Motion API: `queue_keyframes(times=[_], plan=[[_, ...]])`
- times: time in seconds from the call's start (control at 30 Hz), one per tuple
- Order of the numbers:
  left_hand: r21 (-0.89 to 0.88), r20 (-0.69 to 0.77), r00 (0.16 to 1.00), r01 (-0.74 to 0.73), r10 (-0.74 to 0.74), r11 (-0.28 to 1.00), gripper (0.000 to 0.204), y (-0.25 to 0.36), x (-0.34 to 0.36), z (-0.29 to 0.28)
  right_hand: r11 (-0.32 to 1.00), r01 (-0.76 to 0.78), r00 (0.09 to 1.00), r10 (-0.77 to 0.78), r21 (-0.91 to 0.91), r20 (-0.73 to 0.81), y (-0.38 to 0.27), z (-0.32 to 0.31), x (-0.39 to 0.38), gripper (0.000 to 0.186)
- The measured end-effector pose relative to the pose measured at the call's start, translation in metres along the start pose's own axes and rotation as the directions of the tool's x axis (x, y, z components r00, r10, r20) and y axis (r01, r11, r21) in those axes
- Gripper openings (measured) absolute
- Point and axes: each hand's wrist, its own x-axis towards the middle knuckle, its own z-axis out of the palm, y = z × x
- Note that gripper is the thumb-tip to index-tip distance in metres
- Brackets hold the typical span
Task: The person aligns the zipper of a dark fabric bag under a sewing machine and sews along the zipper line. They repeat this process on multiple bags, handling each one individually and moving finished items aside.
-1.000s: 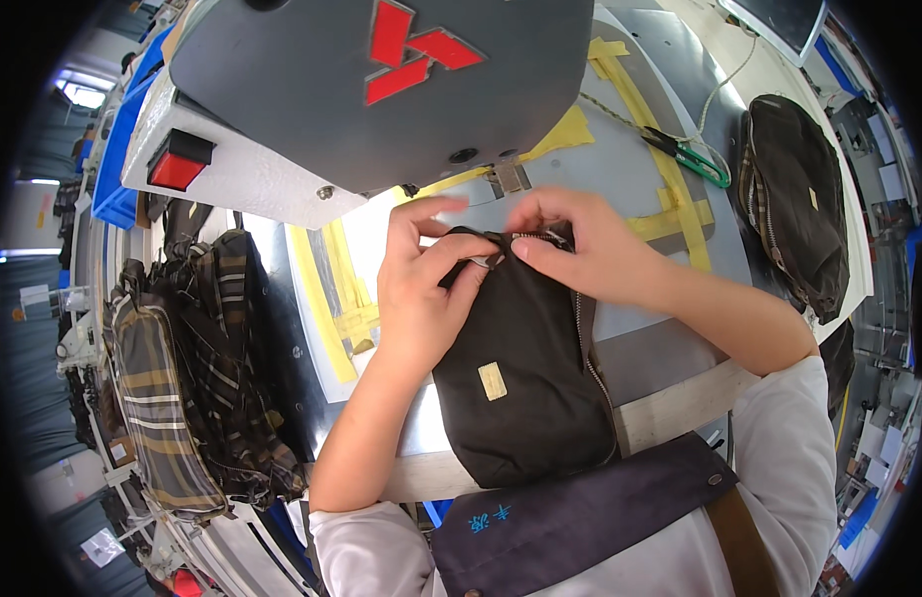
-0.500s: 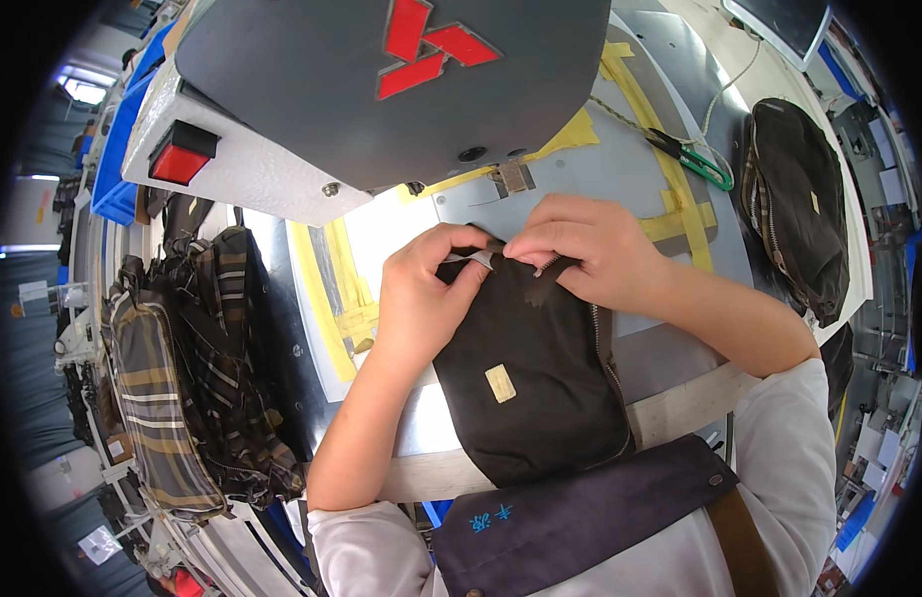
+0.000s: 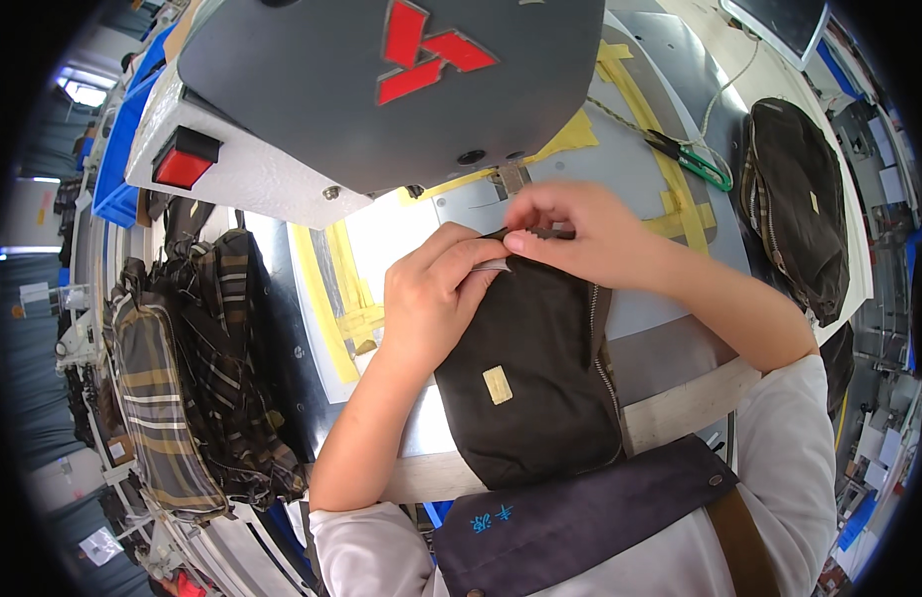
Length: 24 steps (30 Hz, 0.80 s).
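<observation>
A dark brown fabric bag piece (image 3: 535, 368) with a zipper (image 3: 602, 348) along its right side and a small cream patch lies before me, its lower end over the table's front edge. My left hand (image 3: 436, 284) is closed on its upper left corner, where a pale grey sliver shows by the thumb. My right hand (image 3: 580, 234) pinches the top edge close beside it, fingers curled and thumb pressed down. Just beyond my hands is the sewing machine's small metal foot (image 3: 511, 179), partly hidden by my right hand.
The dark grey machine head (image 3: 381, 119) overhangs the work, with a red switch (image 3: 185, 159) on its white side. Yellow tape (image 3: 331, 289) borders the work plate. Green-handled thread snips (image 3: 705, 167) lie at the right, near another dark bag (image 3: 797, 209). Plaid bags (image 3: 167, 398) are heaped left.
My right hand has turned over the top edge, its thumb now pressing there. My left hand has shifted slightly right, and the fabric's top edge is folded differently between my hands.
</observation>
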Motion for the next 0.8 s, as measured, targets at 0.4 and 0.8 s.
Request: queue_keyframes(times=[0.4, 0.8], plan=[[-0.339, 0.140, 0.920, 0.392, -0.366, 0.855, 0.011, 0.003, -0.001, -0.005, 0.971, 0.178, 0.984, -0.179, -0.157, 0.010, 0.004, 0.000, -0.007, 0.012], [-0.361, 0.092, 0.934, 0.355, -0.346, 0.862, 0.012, 0.001, 0.001, -0.006, 0.972, 0.204, 0.951, -0.169, 0.114, -0.260, 0.016, 0.015, -0.013, 0.008]])
